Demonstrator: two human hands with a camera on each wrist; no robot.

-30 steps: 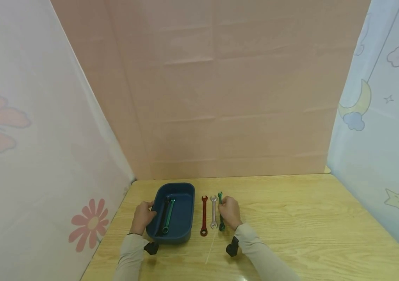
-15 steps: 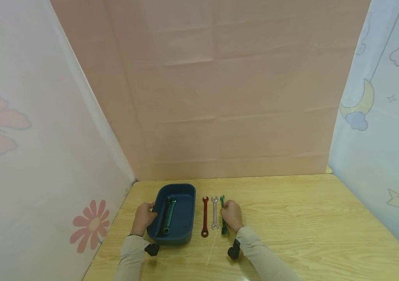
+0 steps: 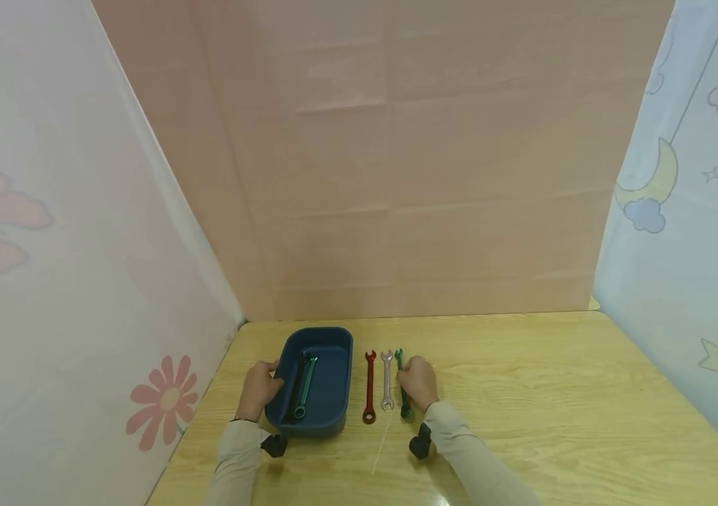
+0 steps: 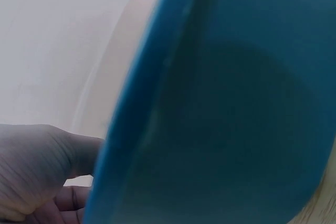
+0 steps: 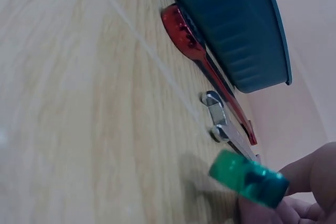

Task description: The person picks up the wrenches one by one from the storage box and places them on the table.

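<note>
Green wrench [image 3: 405, 405]: located at lower centre of the head view, just right of the silver wrench [image 3: 387, 383]. Right hand [image 3: 418, 380]: thumb and fingers closed in a pinch on the upper shaft. In the right wrist view the near end stands above the table [image 3: 523, 393]; contact at the far end cannot be confirmed. Handling, as judged: rigid, moderately heavy, glossy and possibly slippery; take hold at mid-shaft for balance. Left hand [image 3: 259, 390]: thumb and fingers curled on the left rim of the blue tray [image 3: 332, 379].
</note>
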